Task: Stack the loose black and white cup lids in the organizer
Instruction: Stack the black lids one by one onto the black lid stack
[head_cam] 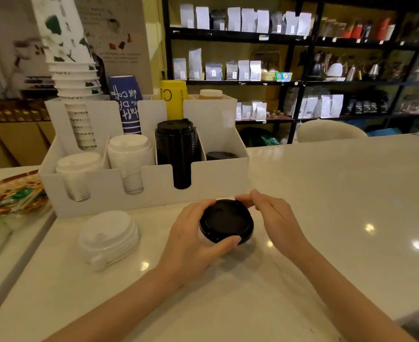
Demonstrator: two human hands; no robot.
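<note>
Setting: a pale, glossy stone-look counter [327, 193] in a coffee shop, with dark shelves of bagged goods [240, 65] behind.

Left hand: the left hand [193, 240] was wrapped around a short stack of round black plastic cup lids [225, 220], thumb on the near rim and fingers on the far-left edge.

Right hand: the right hand [272, 218] was loosely open, its fingertips touching the stack's far-right rim; whether it bore any weight could not be told.

Black lids: the stack sat on or just above the counter, directly in front of the white plastic compartmented organizer [210, 178].

Already stowed: a tall black lid column [176, 149] filled one front slot, a low black pile [220, 155] lay in the slot to its right, and two white lid columns [129, 159] stood in the slots to the left.

Left to do: a slumped stack of white plastic lids [107, 233] lay loose on the counter, near the organizer's front wall.

Progress: judged well along, with the black stack not yet stowed and the white pile untouched.
</note>
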